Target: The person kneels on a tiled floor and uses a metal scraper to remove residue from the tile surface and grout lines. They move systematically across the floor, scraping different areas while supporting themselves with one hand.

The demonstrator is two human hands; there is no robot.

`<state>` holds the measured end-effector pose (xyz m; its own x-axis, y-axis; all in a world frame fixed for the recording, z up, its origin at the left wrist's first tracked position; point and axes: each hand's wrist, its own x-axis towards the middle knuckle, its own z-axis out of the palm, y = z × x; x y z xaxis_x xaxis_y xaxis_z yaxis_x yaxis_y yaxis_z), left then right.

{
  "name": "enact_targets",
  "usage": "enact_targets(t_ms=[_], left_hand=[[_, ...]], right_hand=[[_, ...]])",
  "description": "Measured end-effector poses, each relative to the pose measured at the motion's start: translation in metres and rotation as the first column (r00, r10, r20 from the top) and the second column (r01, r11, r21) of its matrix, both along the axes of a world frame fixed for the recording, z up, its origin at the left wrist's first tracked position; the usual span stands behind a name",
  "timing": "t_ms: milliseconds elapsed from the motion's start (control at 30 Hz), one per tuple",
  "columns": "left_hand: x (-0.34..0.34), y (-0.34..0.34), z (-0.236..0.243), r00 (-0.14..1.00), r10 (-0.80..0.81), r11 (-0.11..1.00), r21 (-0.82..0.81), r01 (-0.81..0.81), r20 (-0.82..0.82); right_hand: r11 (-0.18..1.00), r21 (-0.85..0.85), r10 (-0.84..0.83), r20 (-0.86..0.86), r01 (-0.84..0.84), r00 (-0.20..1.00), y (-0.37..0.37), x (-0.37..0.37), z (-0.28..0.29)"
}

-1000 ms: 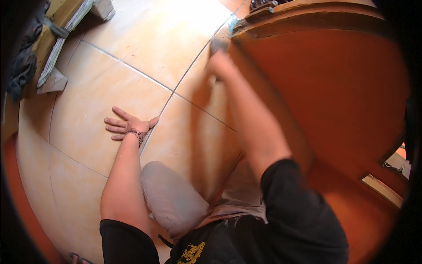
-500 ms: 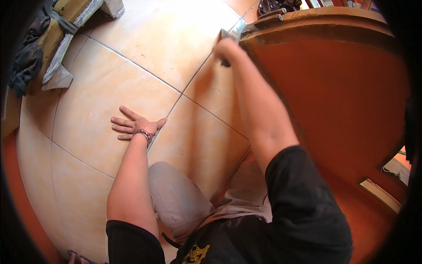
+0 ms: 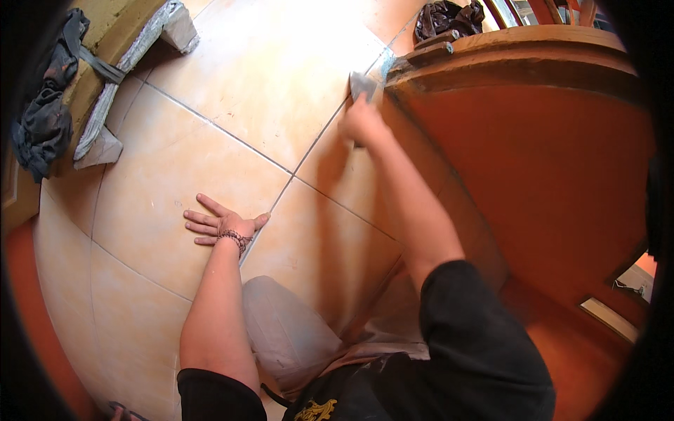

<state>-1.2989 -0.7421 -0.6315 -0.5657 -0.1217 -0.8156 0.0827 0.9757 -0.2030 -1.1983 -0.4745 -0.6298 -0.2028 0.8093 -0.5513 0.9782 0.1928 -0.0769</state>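
My left hand (image 3: 228, 223) lies flat on the beige tiled floor (image 3: 210, 168) with fingers spread, its thumb along a dark grout line. It holds nothing, and a beaded bracelet (image 3: 235, 238) circles its wrist. Ahead and to the right, my right hand (image 3: 361, 123) is closed around a scraper (image 3: 362, 85), somewhat blurred. The wide grey blade points away from me, over the tiles close to the corner of the orange-red wall; whether it touches the floor I cannot tell. Most of the handle is hidden in my fist.
The orange-red wall (image 3: 533, 154), topped by a brown ledge (image 3: 519, 45), rises on my right. A dark plastic bag (image 3: 449, 19) lies at the ledge's far end. At the far left stands a wooden piece (image 3: 105, 105) with pale blocks under it and dark cloth (image 3: 42, 126) hanging on it.
My right hand has drawn the scraper back toward me, bending the arm. My left hand stays planted on the same tile, while the whole view has shifted slightly.
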Motion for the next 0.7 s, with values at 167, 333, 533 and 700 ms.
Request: enact_targets(t_ms=[167,333,533,700], left_hand=[[0.004,0.006,0.0,1.0,0.028,0.998,0.054,-0.028,0.008],[0.003,0.009,0.003,0.999,-0.007,1.0,0.015,0.006,0.046],[0.004,0.012,0.008,0.999,0.003,0.999,0.039,-0.005,0.053],[0.001,0.01,0.004,0.999,-0.008,1.0,-0.006,0.008,0.034]], right_hand=[[0.997,-0.061,0.05,-0.065,-0.054,0.997,0.074,-0.005,0.024],[0.957,-0.236,0.201,0.126,-0.167,0.972,0.093,-0.022,0.008],[0.977,-0.206,-0.048,0.061,0.06,0.997,0.102,-0.027,0.046],[0.999,0.034,-0.023,-0.057,0.025,0.998,0.04,-0.023,0.021]])
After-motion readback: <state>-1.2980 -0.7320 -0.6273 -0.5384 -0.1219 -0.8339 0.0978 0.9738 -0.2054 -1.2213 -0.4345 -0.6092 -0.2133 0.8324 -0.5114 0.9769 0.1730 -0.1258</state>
